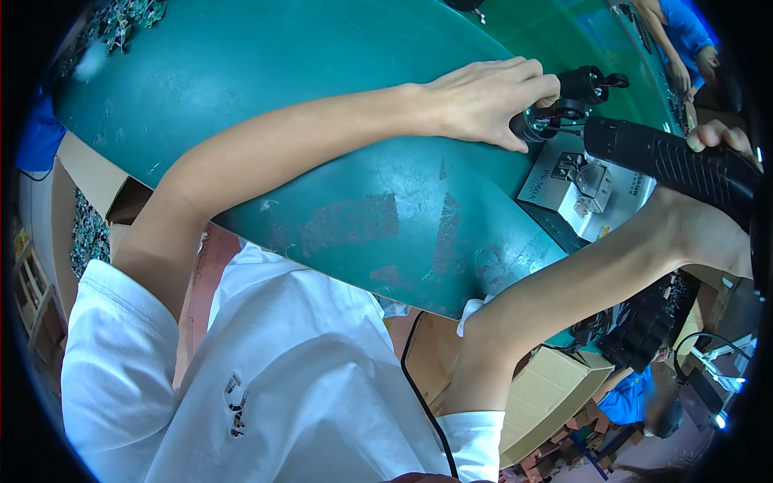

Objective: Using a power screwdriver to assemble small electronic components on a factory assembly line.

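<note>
Looking down from the head camera, the left hand (483,101) reaches far across the green bench (322,161) and closes its fingers around a small black part (538,122) with red wires, pinning it at the edge of a grey metal fixture (584,189). A second black part (592,83) of the same sort lies just beyond it, near the fingertips. The right hand (721,145) is wrapped around the ribbed grip of a black power tool (668,161), whose nose points toward the held part and sits just beside it.

To do this step well, I judge the left hand should keep the part still and square against the fixture, with fingertips and the loose wires clear of the tool's nose. The tool should line up straight with the part before pressing, since a slant could slip off it. Whether the tool already touches the part I cannot tell.

At the top right, another person's blue sleeve (684,28) works further along the bench, and cardboard boxes (547,386) stand below its edge.
</note>
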